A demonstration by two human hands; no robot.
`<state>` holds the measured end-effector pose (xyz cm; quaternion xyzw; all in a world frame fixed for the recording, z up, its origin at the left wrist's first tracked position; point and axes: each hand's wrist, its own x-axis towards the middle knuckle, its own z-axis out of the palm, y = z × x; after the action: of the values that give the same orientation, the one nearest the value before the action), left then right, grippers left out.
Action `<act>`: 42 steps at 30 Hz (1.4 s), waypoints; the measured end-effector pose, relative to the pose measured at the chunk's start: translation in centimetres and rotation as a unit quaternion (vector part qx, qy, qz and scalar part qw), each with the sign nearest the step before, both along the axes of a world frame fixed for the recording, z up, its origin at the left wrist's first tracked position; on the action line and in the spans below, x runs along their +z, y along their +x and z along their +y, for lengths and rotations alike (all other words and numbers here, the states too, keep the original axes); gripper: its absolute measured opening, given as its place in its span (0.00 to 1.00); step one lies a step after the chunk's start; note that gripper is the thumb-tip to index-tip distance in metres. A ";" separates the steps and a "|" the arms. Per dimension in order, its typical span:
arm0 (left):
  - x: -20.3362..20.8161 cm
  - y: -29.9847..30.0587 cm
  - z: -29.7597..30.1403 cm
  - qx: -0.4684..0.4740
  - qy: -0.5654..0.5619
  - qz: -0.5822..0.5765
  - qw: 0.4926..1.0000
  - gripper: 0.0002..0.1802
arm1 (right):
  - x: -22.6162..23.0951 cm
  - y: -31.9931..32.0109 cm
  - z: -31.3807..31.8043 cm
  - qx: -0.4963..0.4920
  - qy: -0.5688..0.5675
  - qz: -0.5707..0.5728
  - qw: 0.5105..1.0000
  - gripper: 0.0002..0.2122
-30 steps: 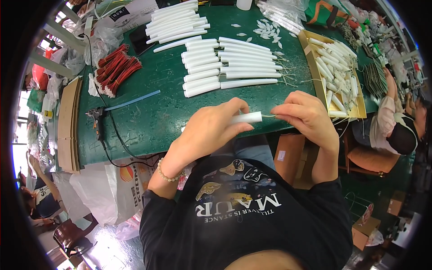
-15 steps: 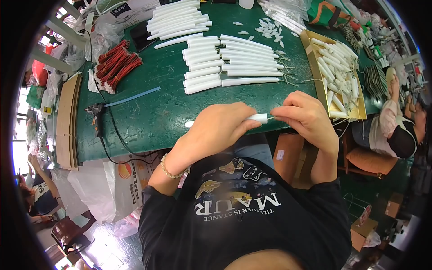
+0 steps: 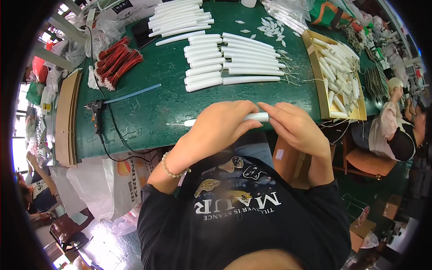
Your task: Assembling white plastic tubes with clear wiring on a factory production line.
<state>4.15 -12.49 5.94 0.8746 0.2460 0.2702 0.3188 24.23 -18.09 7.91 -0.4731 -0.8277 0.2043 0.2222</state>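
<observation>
A white candle-shaped tube (image 3: 257,117) lies crosswise in my left hand (image 3: 220,119), whose fingers are wrapped round its middle. Its narrow tip (image 3: 189,123) shows to the left of that hand, and a thin pale wire (image 3: 175,124) sticks out beyond the tip. My right hand (image 3: 297,126) closes over the tube's wide right end, with fingertips above it and the thumb hidden or partly hidden. Whatever else the right fingers hold cannot be made out. Beyond my hands lie rows of white candle tubes (image 3: 252,71), with thin wires at their right ends.
A yellow box (image 3: 324,96) of white candle pieces stands at the right. Left on the green table (image 3: 148,112) are a glue gun (image 3: 96,114) with a blue stick, its black cord, and red wire bundles (image 3: 118,63). Flame-shaped white pieces (image 3: 271,28) lie farther back.
My right hand has moved left, from just off the tube's right end onto it. A thin wire now shows out of the tube's left tip. My left hand keeps its hold.
</observation>
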 end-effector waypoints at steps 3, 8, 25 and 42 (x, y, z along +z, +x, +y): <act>0.2 -0.2 0.0 0.010 0.004 0.016 1.000 0.11 | 0.4 -0.7 -0.4 -0.005 -0.068 0.038 0.997 0.16; 0.4 0.1 0.1 0.018 0.128 -0.032 0.991 0.11 | -2.1 -1.8 0.1 -0.028 0.001 0.075 0.997 0.14; 6.6 3.0 5.1 0.087 -0.127 -0.350 0.924 0.15 | -7.1 -12.0 4.4 -0.105 -0.213 0.698 0.675 0.14; -7.2 15.6 5.6 -0.041 0.245 0.006 0.969 0.06 | -9.0 0.9 -3.3 -0.344 0.015 0.580 0.738 0.15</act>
<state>19.80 -6.91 -1.24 0.9370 0.1375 0.3038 0.1039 25.11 -21.41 -1.13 -0.5120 -0.3226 0.3362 0.7216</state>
